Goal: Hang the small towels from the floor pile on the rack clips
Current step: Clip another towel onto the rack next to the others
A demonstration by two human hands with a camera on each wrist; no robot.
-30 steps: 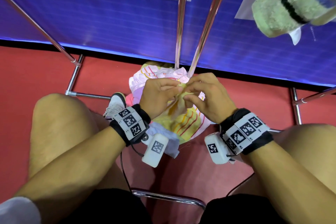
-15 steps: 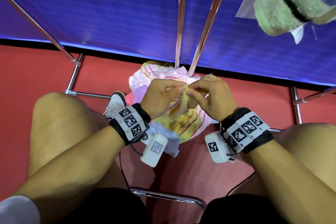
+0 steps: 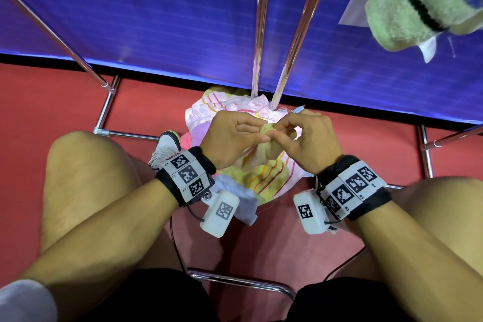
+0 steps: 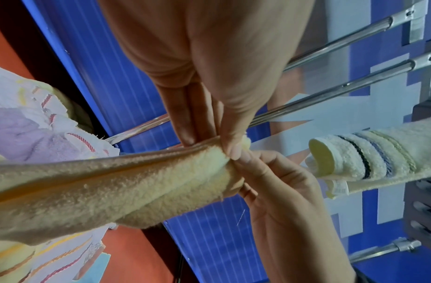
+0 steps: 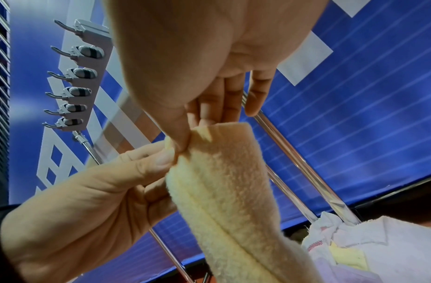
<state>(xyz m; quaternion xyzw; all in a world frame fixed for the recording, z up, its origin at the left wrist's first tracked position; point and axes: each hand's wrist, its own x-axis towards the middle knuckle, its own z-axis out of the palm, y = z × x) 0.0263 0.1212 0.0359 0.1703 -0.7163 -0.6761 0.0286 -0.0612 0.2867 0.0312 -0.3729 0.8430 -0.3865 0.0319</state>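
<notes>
I find no words, brand or number I can read from here. The bands on both wrists (image 3: 187, 174) (image 3: 354, 187) and the white camera housings (image 3: 220, 213) (image 3: 309, 213) under them carry black-and-white square code markers, with tiny characters beside them too small to make out. A small white tag (image 4: 337, 188) on the hanging green striped towel (image 4: 379, 159) shows faint print, too blurred for me to read.

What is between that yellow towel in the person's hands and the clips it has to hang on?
Nothing visible. Both the left hand and right hand pinch the yellow towel at its top corner. In the right wrist view, open space separates it from the row of rack clips above.
</notes>
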